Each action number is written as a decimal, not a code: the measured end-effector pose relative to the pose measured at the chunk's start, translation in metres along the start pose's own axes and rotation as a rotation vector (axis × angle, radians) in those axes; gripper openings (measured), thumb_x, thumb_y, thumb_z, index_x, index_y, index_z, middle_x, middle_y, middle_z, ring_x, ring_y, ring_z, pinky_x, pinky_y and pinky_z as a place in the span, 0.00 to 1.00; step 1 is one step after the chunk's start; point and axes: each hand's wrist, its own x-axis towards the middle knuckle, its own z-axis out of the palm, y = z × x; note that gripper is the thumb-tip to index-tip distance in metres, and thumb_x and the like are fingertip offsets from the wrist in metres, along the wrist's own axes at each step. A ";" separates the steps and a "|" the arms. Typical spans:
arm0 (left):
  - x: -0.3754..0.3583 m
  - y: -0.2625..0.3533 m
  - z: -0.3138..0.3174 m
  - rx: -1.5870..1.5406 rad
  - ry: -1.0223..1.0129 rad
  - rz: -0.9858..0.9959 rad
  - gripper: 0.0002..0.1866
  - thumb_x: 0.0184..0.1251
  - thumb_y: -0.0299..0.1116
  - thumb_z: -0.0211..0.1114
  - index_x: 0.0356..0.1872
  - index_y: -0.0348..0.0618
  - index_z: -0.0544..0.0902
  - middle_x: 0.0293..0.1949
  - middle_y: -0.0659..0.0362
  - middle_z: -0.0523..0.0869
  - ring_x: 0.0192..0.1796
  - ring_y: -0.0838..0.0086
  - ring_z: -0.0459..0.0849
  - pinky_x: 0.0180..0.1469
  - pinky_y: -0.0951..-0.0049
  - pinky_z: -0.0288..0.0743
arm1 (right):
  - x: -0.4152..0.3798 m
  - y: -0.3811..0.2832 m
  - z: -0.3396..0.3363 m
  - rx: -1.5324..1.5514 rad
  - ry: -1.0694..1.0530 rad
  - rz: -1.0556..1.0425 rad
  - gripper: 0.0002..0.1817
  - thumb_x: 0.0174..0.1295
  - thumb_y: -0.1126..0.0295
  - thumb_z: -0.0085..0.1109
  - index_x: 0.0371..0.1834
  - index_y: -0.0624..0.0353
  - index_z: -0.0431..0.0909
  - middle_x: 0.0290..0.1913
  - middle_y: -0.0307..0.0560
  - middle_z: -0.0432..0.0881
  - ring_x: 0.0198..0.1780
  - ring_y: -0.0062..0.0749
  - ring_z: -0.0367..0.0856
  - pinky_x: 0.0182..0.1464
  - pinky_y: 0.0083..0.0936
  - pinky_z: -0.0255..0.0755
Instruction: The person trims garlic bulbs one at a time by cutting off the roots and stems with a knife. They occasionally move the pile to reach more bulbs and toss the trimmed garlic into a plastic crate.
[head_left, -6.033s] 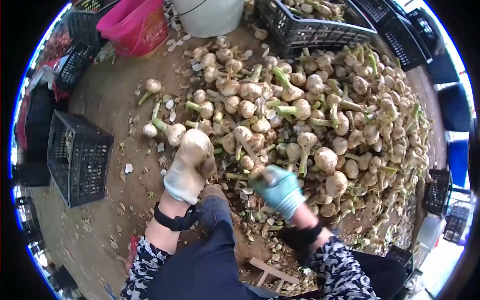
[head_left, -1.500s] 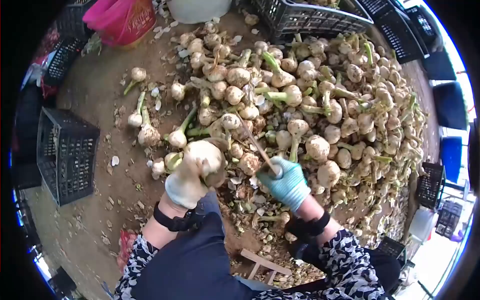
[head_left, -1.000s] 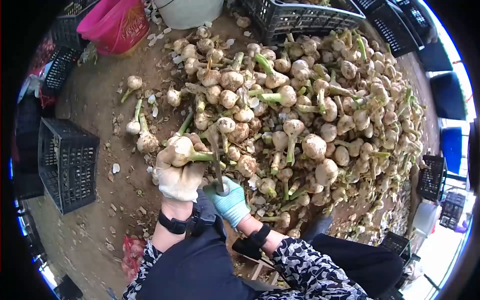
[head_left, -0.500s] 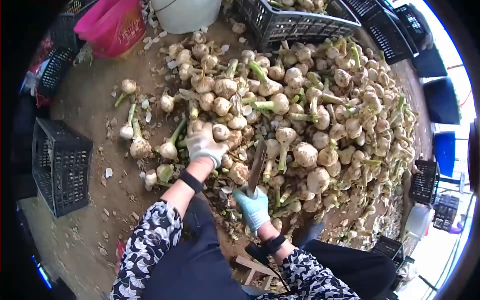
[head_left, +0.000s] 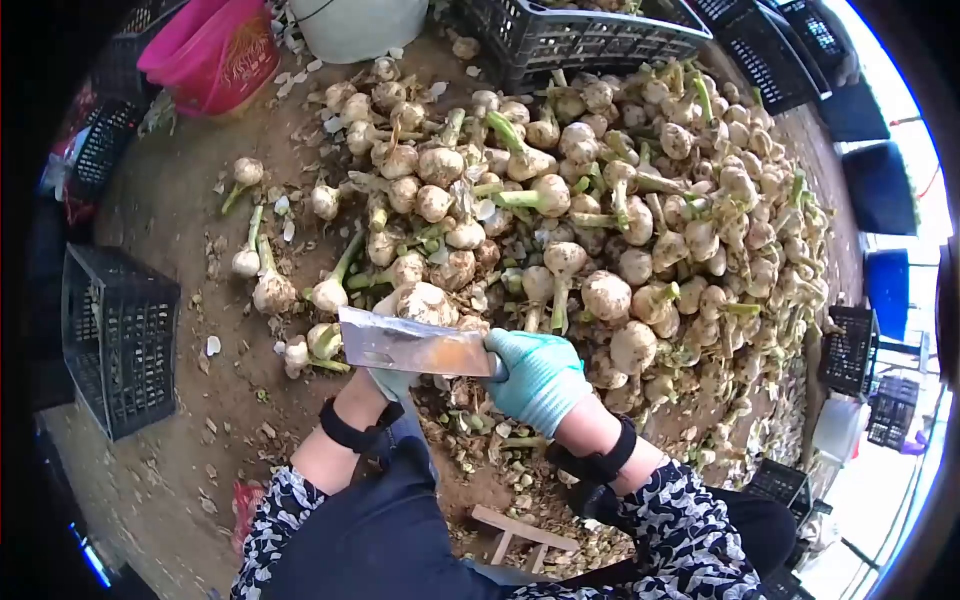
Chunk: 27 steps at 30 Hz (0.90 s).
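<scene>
My right hand (head_left: 540,378), in a light green glove, is closed round the handle of a cleaver (head_left: 415,345). Its broad blade lies flat to my view, pointing left, with an orange-brown stain near the handle. Behind the blade is my gloved left hand (head_left: 393,382), most of its fingers hidden by the metal. A garlic bulb (head_left: 425,303) with soil on it shows just above the blade's upper edge, in the left hand's hold. Around both hands spreads a large heap of garlic bulbs (head_left: 633,347) with cut or green stems.
A black crate (head_left: 125,340) stands at the left, another crate (head_left: 600,38) at the top. A pink bucket (head_left: 215,60) and a white bucket (head_left: 360,28) are at the upper left. Between my legs is a small wooden stool (head_left: 522,530). Trimmings litter the ground.
My right hand has risen and swung the cleaver leftward, from upright to level across the left hand. The left hand has drawn back toward me with a garlic bulb.
</scene>
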 end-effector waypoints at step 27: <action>0.022 0.055 -0.004 -0.839 0.236 -0.358 0.14 0.57 0.20 0.56 0.46 0.34 0.77 0.39 0.56 0.82 0.44 0.68 0.80 0.51 0.68 0.72 | -0.013 -0.012 0.056 0.774 0.094 0.357 0.08 0.53 0.68 0.67 0.30 0.59 0.80 0.25 0.40 0.82 0.28 0.20 0.78 0.33 0.20 0.74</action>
